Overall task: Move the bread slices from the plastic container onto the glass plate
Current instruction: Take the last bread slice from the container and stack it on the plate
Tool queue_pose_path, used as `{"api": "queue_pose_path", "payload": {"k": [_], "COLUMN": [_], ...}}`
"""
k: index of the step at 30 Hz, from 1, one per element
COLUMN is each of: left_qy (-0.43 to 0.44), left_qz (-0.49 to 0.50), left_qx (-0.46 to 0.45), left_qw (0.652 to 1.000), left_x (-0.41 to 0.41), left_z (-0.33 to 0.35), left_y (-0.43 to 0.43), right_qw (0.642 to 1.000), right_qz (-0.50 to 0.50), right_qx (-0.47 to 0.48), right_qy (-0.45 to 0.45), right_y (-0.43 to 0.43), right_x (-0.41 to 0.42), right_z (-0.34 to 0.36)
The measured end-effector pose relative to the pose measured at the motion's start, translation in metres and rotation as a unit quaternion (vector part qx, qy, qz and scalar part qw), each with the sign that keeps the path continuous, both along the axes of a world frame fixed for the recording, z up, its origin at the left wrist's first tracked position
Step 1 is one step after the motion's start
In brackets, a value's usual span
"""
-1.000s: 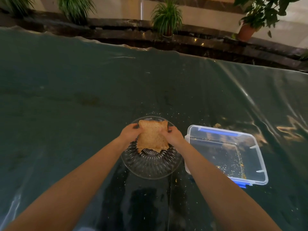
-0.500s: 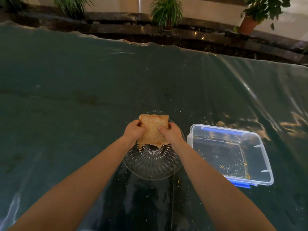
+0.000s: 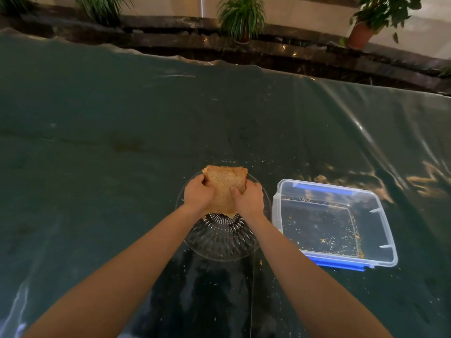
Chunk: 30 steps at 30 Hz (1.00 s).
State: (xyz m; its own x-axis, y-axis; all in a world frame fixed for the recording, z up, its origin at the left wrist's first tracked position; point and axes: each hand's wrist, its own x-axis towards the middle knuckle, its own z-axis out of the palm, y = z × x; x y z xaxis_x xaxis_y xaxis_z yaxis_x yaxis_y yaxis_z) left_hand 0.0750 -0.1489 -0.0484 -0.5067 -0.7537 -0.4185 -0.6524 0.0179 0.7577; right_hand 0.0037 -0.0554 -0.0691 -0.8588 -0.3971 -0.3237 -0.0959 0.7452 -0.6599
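Observation:
Brown bread slices [image 3: 223, 185] are held as one stack between my left hand [image 3: 198, 193] and my right hand [image 3: 247, 197], just over the far half of the ribbed glass plate [image 3: 220, 242]. How many slices are in the stack I cannot tell, nor whether its lower edge touches the plate. To the right of the plate stands the clear plastic container [image 3: 380, 215] with blue clips; only crumbs lie on its bottom.
A dark green table under a shiny plastic sheet [image 3: 122, 132] carries everything. Crumbs are scattered around the plate. Beyond the table's far edge runs a dark stone ledge with potted plants [image 3: 240, 18].
Both hands have closed further in on the bread stack, covering more of its sides. The stack has stayed over the plate's far half.

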Motion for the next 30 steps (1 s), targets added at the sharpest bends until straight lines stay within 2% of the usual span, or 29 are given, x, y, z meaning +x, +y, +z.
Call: {"api": "queue_pose_path", "payload": {"k": [5,10,23,30], "left_qy": [-0.026,-0.045,-0.042,-0.064], "left_qz": [-0.002,0.007,0.018,0.001], "left_qx": [0.002,0.051,0.082,0.044], "left_qw": [1.000,0.998,0.996,0.997], "left_x": [0.012,0.010,0.006,0.004], "left_z": [-0.004,-0.008,-0.012,-0.013], "left_y": [0.006,0.006,0.018,0.006], "right_qw": [1.000,0.999,0.999,0.997], "right_qz": [0.009,0.009,-0.001,-0.012], "right_qx": [0.009,0.019,0.040,0.021], "right_qy": [-0.027,-0.026,-0.018,-0.068], "right_y": [0.008,0.005,0.009,0.006], "right_x": [0.011,0.009,0.001,0.005], "right_z": [-0.003,-0.003,-0.004,-0.005]}}
